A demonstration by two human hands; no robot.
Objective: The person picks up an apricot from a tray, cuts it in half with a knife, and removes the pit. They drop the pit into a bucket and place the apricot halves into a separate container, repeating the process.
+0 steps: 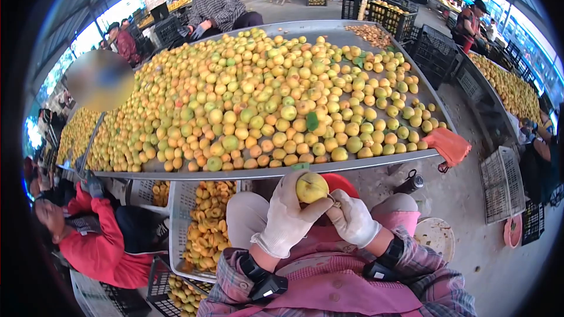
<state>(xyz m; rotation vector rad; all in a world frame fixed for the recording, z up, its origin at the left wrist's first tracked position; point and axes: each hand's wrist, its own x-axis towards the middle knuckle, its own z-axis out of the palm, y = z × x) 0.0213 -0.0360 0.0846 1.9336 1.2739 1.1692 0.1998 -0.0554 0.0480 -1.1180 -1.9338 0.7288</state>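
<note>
In front of my lap, my left hand (286, 208), in a white glove, is closed around a yellow-green apricot (312, 188). Beside it my right hand (355, 218), gloved too, is pinched shut close to the fruit's lower right side. A small dark thing shows at its fingertips, too small to name. Just beyond both hands runs the metal rim of a big sorting table (264, 173), heaped with loose apricots (235, 100). Partly hidden behind my hands is a red container (342, 184).
Left of my knees, a white crate (177, 229) holds split apricots. A co-worker in red (106, 238) sits farther left. An orange-red cloth (447, 145) hangs at the table's right corner; a dark bottle (410, 183), pale basin (436, 236) and white crate (502, 185) stand on the floor.
</note>
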